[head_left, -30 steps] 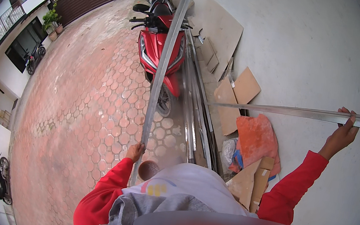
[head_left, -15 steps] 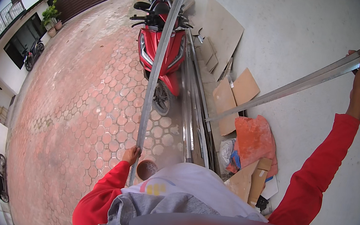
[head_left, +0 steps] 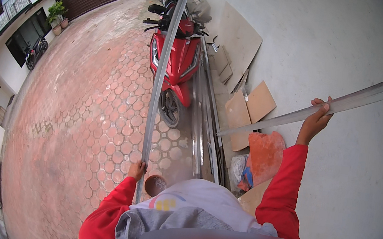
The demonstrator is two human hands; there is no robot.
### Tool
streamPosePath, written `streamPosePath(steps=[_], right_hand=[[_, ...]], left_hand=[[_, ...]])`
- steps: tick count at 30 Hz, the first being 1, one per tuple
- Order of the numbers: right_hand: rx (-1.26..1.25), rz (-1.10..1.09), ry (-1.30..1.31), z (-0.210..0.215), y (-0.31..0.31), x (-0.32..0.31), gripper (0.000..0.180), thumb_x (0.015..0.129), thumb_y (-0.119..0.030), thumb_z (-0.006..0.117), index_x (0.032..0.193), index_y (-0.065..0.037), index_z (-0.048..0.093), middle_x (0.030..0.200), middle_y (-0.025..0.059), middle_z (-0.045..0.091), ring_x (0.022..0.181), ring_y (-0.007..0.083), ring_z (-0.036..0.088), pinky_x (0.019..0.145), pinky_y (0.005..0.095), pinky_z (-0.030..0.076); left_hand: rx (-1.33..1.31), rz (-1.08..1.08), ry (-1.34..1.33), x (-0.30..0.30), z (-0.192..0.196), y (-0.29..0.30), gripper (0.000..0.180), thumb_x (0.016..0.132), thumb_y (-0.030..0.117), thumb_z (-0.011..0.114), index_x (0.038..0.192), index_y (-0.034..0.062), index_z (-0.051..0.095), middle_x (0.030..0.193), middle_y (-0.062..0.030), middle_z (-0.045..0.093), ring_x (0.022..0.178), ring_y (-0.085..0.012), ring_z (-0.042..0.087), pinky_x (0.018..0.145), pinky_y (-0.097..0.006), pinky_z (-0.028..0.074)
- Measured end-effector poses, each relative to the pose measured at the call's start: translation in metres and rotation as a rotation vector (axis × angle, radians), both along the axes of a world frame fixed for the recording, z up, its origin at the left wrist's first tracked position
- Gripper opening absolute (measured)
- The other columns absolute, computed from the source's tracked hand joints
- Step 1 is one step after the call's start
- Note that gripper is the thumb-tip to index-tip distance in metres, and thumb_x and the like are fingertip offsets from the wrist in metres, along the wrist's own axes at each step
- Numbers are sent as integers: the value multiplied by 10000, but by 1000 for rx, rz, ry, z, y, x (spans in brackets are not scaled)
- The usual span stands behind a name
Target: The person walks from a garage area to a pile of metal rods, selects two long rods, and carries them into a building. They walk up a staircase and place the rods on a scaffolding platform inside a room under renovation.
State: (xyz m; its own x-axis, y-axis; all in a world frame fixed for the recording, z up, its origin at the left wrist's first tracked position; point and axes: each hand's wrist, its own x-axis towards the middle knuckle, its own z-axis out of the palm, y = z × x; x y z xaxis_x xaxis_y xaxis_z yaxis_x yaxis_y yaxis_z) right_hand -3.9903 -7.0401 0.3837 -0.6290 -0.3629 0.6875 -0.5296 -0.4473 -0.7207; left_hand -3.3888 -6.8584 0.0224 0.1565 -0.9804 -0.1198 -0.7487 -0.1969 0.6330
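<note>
Two long metal strips, one gripped in each hand.

The left hand is clamped on a metal strip running ahead past one red scooter; open brick paving lies to its left. The right hand is closed around a second strip slanting along the white wall, with boards below it.

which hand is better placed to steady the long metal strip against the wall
Right, probably. The right hand is raised with its fingers curled over the angled metal strip beside the white wall. The left hand is low, gripping a separate upright strip.
</note>
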Motion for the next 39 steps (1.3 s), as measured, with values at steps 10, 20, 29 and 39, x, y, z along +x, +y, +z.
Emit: streamPosePath(steps=[10,20,29,39], right_hand=[[-131,168,-249,100,42,-18,356,1041,-251,308,1104,1,552,767,93,538,628,180,509,639,355,499],[-28,271,-140,131,59,-36,345,1020,-148,258,1114,67,511,768,112,483,652,195,462,700,394,470],[78,498,-142,109,62,-22,324,1057,-204,272,1034,19,507,712,67,421,603,152,368,631,365,392],[159,538,-258,69,48,0,354,1060,-324,363,955,-31,532,669,39,419,566,142,363,616,332,372]], left_hand=[[68,118,121,13,-4,29,385,1038,337,433,939,11,613,697,-126,665,667,-264,678,648,-392,514],[107,185,132,14,-1,50,372,1050,311,427,926,4,597,684,-105,664,643,-213,666,632,-359,517],[99,214,71,26,-33,73,382,1057,319,411,926,12,595,695,-92,665,663,-207,664,646,-352,512],[84,247,57,26,-50,85,390,1052,321,424,933,1,611,749,-115,702,695,-239,687,666,-367,514]])
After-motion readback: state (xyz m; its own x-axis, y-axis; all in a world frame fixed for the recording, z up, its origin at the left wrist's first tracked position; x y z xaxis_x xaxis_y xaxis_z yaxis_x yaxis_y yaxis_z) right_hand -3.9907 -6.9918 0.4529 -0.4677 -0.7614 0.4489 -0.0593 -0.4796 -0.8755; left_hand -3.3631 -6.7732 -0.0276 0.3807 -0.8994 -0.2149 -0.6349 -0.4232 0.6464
